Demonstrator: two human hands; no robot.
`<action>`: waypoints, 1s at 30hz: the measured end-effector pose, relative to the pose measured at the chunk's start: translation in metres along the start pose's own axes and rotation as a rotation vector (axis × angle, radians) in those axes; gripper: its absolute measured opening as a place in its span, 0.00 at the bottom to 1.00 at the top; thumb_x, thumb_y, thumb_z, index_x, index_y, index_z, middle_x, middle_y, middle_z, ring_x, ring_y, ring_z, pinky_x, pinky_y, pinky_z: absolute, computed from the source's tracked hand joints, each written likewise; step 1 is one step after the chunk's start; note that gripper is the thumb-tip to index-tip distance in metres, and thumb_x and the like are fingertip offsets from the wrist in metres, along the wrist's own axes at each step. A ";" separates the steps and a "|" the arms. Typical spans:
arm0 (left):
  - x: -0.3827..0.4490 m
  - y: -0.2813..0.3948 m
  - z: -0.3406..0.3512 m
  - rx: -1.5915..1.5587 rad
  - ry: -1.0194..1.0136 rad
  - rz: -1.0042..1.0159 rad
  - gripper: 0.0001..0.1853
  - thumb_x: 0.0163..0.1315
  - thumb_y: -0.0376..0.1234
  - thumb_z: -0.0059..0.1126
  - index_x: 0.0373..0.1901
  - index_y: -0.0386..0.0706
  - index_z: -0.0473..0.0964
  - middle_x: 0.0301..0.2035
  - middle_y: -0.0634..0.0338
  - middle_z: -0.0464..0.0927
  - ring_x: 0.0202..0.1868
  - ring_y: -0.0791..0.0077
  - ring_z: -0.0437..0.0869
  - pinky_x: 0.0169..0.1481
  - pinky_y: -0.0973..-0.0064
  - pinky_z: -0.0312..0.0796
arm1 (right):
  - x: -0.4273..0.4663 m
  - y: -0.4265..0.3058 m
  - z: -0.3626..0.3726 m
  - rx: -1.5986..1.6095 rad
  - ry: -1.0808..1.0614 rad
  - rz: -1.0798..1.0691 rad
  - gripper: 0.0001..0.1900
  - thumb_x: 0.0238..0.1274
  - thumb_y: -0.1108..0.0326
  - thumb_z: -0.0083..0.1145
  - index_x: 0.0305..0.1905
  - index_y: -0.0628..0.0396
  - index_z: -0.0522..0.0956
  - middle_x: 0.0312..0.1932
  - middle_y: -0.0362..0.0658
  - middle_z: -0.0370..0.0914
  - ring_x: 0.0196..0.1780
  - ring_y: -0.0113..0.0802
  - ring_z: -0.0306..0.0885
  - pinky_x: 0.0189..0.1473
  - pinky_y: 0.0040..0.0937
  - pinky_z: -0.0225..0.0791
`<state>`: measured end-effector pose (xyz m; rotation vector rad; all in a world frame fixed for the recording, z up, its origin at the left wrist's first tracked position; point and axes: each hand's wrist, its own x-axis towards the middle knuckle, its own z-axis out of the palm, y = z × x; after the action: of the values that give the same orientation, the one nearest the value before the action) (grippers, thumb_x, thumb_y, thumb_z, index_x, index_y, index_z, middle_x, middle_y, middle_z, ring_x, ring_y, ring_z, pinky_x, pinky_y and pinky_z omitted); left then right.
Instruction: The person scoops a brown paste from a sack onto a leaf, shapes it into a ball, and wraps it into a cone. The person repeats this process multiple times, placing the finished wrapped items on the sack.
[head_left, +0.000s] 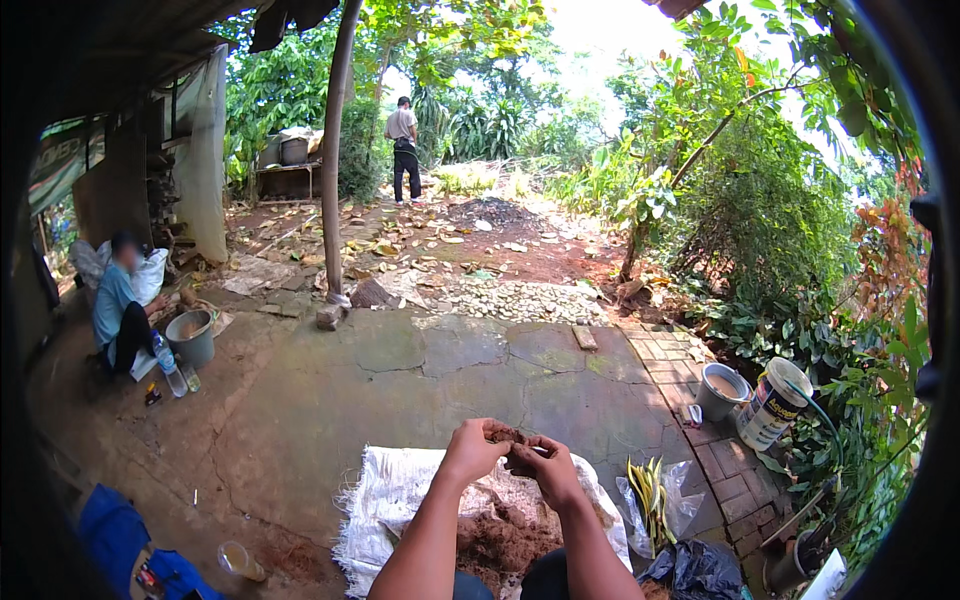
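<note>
My left hand (480, 448) and my right hand (546, 466) meet in front of me, their fingers closed on a small clump of brown fibrous material (513, 438). Below them a white woven sack (390, 487) lies spread on the concrete. On it, between my forearms, rests a heap of loose brown fibre (499, 536), partly hidden by my arms and knees. Yellow-green long leaves (651, 499) in clear plastic lie just right of the sack, with a black plastic bag (694, 570) nearer to me.
Right, on brick paving, stand a grey bucket (722, 391) and a white paint pail (772, 405). At left a person (120, 307) sits by another bucket (190, 337) and bottles (169, 364). Another person (405, 150) stands far back. A lidded cup (240, 561) and blue cloth (112, 529) lie near left.
</note>
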<state>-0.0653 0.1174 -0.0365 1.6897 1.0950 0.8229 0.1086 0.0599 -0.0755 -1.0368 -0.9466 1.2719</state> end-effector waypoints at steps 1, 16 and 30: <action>0.002 -0.002 0.001 -0.025 -0.026 -0.016 0.15 0.60 0.28 0.69 0.49 0.34 0.84 0.45 0.52 0.89 0.47 0.66 0.89 0.55 0.68 0.79 | -0.001 -0.001 0.000 0.016 -0.028 -0.004 0.14 0.71 0.67 0.66 0.51 0.67 0.78 0.42 0.52 0.86 0.42 0.38 0.88 0.48 0.34 0.83; 0.006 -0.012 0.013 -0.015 -0.038 -0.024 0.16 0.67 0.36 0.68 0.51 0.37 0.85 0.44 0.53 0.89 0.45 0.69 0.88 0.55 0.65 0.77 | -0.002 0.002 -0.019 -0.248 -0.041 0.008 0.14 0.78 0.64 0.58 0.52 0.67 0.83 0.42 0.45 0.88 0.39 0.31 0.86 0.44 0.31 0.79; 0.016 -0.014 0.040 -0.107 -0.113 0.055 0.14 0.66 0.34 0.68 0.49 0.34 0.85 0.42 0.53 0.89 0.44 0.70 0.88 0.52 0.69 0.79 | -0.010 -0.020 -0.034 -0.170 0.013 0.008 0.11 0.76 0.68 0.59 0.49 0.66 0.83 0.38 0.46 0.88 0.36 0.32 0.87 0.39 0.30 0.80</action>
<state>-0.0283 0.1207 -0.0627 1.6623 0.9158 0.7962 0.1462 0.0468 -0.0656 -1.1806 -1.0557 1.2054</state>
